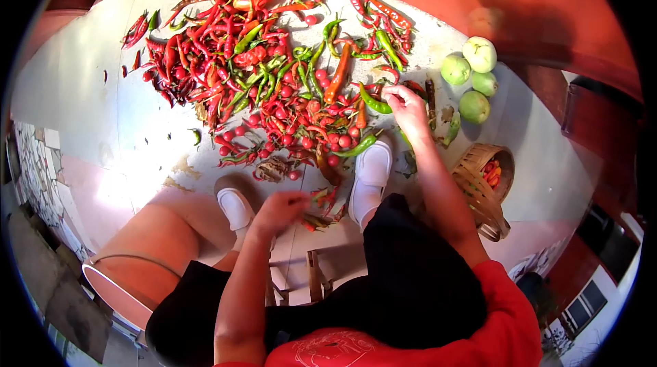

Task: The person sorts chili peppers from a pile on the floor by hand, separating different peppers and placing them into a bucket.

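A large heap of red chili peppers [212, 45], with green ones and small round red peppers [287, 140] among them, spreads over the pale floor. My right hand [405, 106] reaches to the heap's right edge, its fingers curled in a pinch. Close by its fingertips is a green chili pepper [374, 100]; whether they grip it or something smaller, I cannot make out. Nearer my body, my left hand [282, 210] is smeared by motion, so its fingers do not show clearly. Just right of it lies a small pile of peppers and scraps [321, 216] between my feet.
Several pale green round vegetables [474, 107] sit at the right. Below them a woven basket [472, 179], tipped toward the right, holds some orange-red peppers [491, 173]. A big orange bucket [147, 251] stands at my left. My white shoes [371, 165] border the heap.
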A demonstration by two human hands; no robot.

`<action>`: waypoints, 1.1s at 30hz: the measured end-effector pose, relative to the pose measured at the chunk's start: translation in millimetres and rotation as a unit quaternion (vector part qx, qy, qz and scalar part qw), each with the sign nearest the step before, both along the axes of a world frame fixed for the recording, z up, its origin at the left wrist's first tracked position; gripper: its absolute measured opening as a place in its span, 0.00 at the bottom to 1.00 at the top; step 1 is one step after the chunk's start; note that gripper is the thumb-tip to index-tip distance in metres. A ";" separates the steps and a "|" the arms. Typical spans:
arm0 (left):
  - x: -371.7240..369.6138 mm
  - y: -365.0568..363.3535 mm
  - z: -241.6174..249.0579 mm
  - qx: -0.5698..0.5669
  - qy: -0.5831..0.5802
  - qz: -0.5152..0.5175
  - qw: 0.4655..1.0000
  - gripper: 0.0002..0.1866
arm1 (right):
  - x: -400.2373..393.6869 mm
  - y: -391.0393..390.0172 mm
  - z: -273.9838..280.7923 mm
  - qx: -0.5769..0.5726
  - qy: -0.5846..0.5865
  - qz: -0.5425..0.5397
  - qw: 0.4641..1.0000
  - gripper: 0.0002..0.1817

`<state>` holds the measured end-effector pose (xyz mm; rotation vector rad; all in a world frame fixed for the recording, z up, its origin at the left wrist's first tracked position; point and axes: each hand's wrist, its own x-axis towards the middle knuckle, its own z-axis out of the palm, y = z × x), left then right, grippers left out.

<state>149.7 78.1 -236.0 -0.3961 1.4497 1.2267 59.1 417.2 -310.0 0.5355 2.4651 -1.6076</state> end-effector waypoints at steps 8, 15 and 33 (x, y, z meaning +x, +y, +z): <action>77.2 -23.6 -51.1 -0.164 0.136 -0.153 0.965 0.13 | -11.2 -29.2 12.6 0.220 0.144 0.171 0.949 0.05; 58.3 -14.9 -46.3 -0.262 0.271 -0.291 0.879 0.11 | -14.3 -41.0 -4.8 0.382 0.124 0.303 0.864 0.12; -2.3 35.1 -14.3 -0.093 0.149 -0.054 0.983 0.15 | -44.9 -19.9 37.3 0.359 -0.068 0.469 0.804 0.11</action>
